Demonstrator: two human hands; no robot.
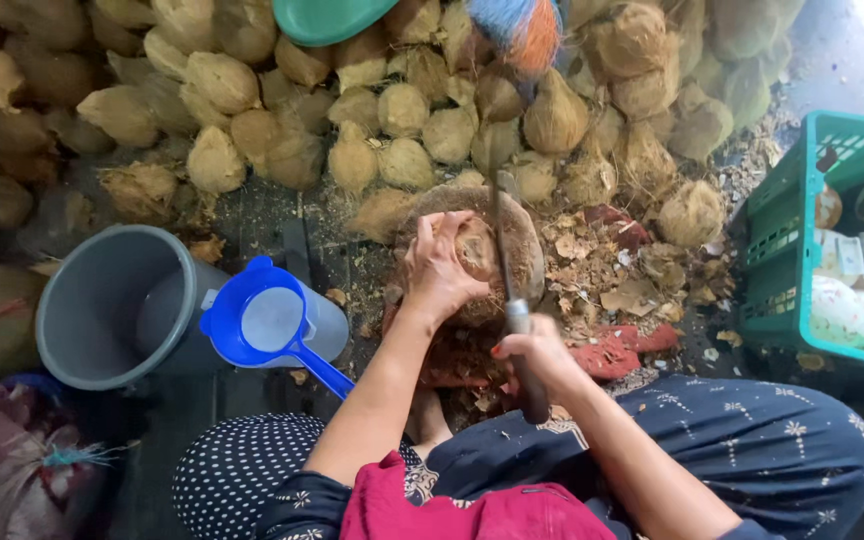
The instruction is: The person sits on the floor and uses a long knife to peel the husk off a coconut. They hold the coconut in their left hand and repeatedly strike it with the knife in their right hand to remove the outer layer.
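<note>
Closest to the lens is the person's own lap: a magenta cloth (472, 510) bunched at the bottom edge, with dark patterned trousers (752, 440) spreading to either side. From there both forearms reach up into the middle of the shot.

Left hand (439, 268) is wrapped over a husked coconut (477, 250), fingers curled around its top and side, so that's a full grip on the nut. It sits on a round wooden block (532, 250) right in front of the knees. Right hand (537, 355) is closed tight round the dark handle of a long knife (505, 250), whose thin blade runs straight up past the coconut, just beside it. Can't tell if the blade is actually touching the nut, it's a bit blurred.

Around the block the ground is littered with husk scraps (632, 285), plus a red rag (612, 355) under the right wrist.

Off to the left there's a grey bucket (102, 310) with a blue scoop (267, 325) with a long handle lying over a smaller grey container just beside it. On the right, a green plastic crate (782, 260) holds pale peeled coconuts. Behind everything, a big heap of brown unhusked coconuts (352, 120) fills the top, with a green bowl (327, 18) poking in at the upper edge.
</note>
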